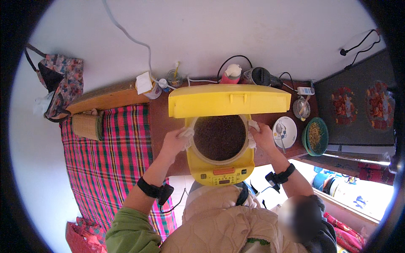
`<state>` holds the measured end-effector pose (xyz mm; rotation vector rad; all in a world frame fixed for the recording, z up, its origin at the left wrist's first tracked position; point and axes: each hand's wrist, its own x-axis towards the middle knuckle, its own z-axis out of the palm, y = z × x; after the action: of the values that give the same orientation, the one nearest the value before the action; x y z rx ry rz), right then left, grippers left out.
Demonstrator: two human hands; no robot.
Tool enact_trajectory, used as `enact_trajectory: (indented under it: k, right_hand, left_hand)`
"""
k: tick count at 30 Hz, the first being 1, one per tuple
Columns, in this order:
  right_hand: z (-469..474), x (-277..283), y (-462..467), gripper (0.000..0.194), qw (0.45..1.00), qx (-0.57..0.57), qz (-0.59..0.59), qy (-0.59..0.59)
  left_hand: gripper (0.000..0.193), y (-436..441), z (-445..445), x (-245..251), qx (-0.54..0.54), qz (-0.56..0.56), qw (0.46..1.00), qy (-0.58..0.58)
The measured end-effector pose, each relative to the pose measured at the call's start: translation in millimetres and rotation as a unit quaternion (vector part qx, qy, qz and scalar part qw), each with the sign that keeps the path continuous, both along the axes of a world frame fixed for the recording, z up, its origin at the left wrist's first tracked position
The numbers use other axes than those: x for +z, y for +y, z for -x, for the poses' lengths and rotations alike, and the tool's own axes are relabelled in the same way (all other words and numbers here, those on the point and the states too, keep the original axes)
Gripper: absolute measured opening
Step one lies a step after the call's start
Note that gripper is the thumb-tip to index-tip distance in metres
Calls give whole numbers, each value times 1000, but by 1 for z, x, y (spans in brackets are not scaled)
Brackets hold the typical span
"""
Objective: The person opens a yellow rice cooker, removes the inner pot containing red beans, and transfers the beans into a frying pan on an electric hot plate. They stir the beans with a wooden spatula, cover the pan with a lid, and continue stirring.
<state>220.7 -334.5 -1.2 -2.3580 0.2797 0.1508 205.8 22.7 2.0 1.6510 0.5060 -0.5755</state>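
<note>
A yellow rice cooker (pixel 221 174) stands in front of me at the table's near edge, its yellow lid (pixel 215 100) raised. The round inner pot with a pale rim (pixel 194 152) holds a dark, grainy mass (pixel 220 137); what it is cannot be told. At the pot's left side my left hand (pixel 175 141) grips a folded white cloth (pixel 189 133). Another white cloth (pixel 254 125) is pinched in my right hand (pixel 263 136) at the right side of the rim. Whether the fingers also hold the rim is hidden by the cloths.
Right of the cooker are a white bowl (pixel 289 126) with a spoon, a green basket (pixel 305 139) and a glass jar (pixel 299 107). Behind it stand a pink thermos (pixel 230 77) and a black kettle (pixel 261 76). A plaid-covered bed (pixel 117 158) adjoins the table (pixel 161 126) at left.
</note>
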Motion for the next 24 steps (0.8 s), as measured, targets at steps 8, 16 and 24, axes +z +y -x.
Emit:
enact_trajectory:
  k: [8,16,24]
  right_hand:
    - [-5,-31,-13,42,993,-42,-93,62]
    - [-11,-38,-16,45,985,-68,-134,83]
    - [-6,3,0,39,906,-155,-348,186]
  left_hand:
    - [42,3,-8,6,43,125,990,45]
    - [34,11,-6,-1,94,216,969,68]
    - [30,14,-1,2,111,233,963,74]
